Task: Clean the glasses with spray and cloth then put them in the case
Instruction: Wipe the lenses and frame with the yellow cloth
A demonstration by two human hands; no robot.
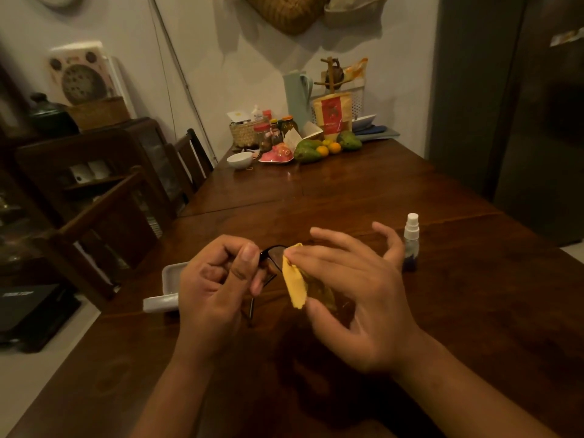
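Note:
My left hand (pixel 218 279) grips the black-framed glasses (pixel 272 258) by their left side, holding them above the wooden table (pixel 474 327). One temple arm hangs down below my fingers. My right hand (pixel 354 295) pinches a folded yellow cloth (pixel 294 286) around the right lens, thumb in front and index finger on top; that lens is mostly hidden by the cloth. A small spray bottle (pixel 411 241) with a white nozzle stands upright just right of my right hand. The grey glasses case (pixel 164 286) lies open to the left, partly behind my left hand.
At the table's far end are a white bowl (pixel 239 160), a woven basket (pixel 245 132), jars, mangoes and oranges (pixel 328 147) and a pale jug (pixel 297 96). Wooden chairs (pixel 104 222) stand along the left edge. A dark fridge (pixel 521 105) stands at right.

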